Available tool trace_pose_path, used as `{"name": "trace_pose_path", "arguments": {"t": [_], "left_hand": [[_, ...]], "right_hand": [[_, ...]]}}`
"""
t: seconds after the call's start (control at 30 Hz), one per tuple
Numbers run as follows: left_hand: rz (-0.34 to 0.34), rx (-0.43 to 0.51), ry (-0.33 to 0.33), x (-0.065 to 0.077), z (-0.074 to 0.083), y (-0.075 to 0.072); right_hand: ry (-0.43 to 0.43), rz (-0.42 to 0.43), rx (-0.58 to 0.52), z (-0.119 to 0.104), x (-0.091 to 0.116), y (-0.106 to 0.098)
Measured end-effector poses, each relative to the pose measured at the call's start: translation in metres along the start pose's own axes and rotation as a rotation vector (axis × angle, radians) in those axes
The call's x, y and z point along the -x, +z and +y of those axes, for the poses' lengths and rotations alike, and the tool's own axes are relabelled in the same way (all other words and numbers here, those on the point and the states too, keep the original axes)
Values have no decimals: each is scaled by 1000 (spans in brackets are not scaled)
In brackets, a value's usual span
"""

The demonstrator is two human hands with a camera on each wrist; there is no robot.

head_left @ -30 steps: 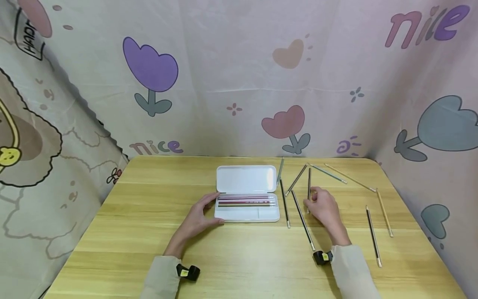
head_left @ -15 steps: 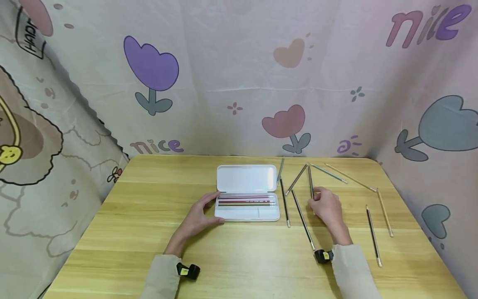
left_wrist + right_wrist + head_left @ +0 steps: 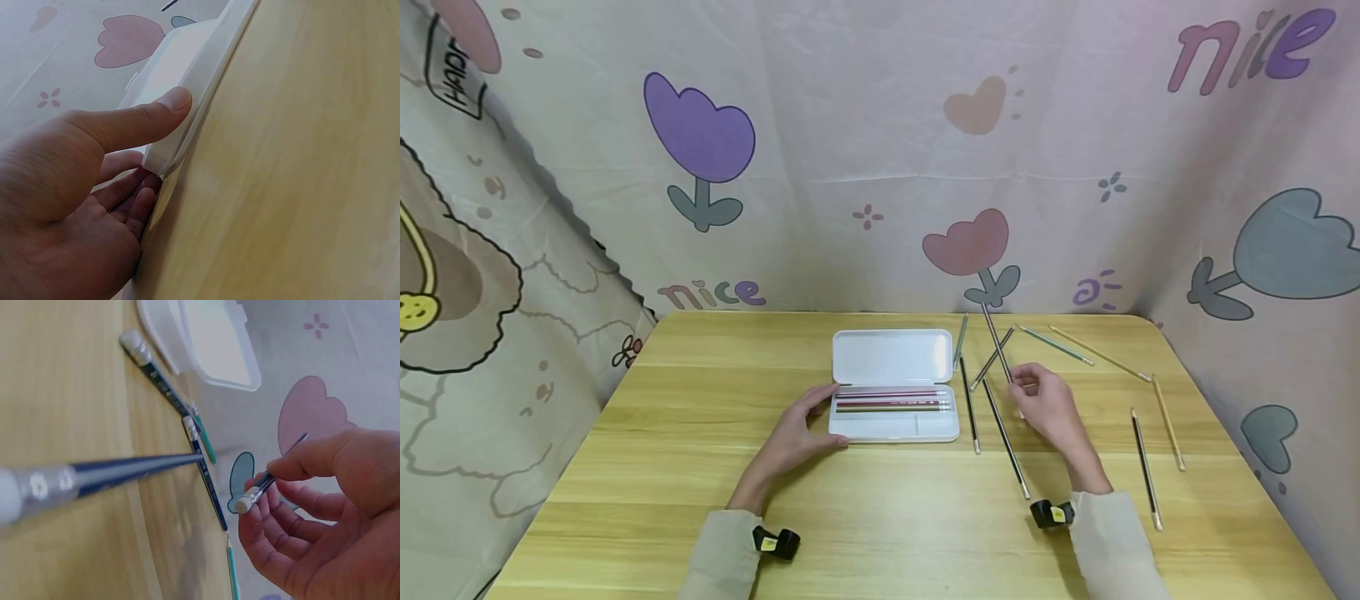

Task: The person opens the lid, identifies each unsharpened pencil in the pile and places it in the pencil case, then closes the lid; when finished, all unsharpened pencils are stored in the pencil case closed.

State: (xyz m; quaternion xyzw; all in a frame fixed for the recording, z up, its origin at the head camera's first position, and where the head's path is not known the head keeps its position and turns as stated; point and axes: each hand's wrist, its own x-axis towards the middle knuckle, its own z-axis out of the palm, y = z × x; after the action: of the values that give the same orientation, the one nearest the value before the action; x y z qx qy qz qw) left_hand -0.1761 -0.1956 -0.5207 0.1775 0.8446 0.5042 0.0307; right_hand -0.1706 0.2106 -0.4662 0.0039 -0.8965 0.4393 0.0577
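My left hand (image 3: 800,433) grips the left end of an open white pencil case (image 3: 891,429), thumb on its front wall. The left wrist view shows the thumb (image 3: 147,122) along that wall and the fingers curled at the corner. Several pencils (image 3: 887,405), reddish and olive, lie side by side in the case. My right hand (image 3: 1048,406) pinches a dark pencil (image 3: 997,346) near its eraser end, its other end slanting up and away. In the right wrist view the pencil's white eraser (image 3: 244,505) pokes out between thumb and fingers.
Dark pencils (image 3: 1006,437) lie loose right of the case, one dark pencil (image 3: 1146,468) farther right. Teal pencils (image 3: 961,342) and yellow pencils (image 3: 1168,421) lie toward the table's back and right. A patterned cloth (image 3: 820,150) hangs behind the wooden table (image 3: 880,525).
My right hand has lifted the dark pencil off the table and swung its far end to the left, over another pencil. My left hand stays on the pencil case.
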Motion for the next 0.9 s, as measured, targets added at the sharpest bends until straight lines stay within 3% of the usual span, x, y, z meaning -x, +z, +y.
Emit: {"name": "trace_pose_path", "arguments": {"t": [0.4,0.9], "left_hand": [[-10,5,-8,-1,4,0],[-2,4,-5,0,3,0]], "right_hand": [[-118,-43,-165,-7,-3,18],[-185,-59,-45,-17,1,56]]}}
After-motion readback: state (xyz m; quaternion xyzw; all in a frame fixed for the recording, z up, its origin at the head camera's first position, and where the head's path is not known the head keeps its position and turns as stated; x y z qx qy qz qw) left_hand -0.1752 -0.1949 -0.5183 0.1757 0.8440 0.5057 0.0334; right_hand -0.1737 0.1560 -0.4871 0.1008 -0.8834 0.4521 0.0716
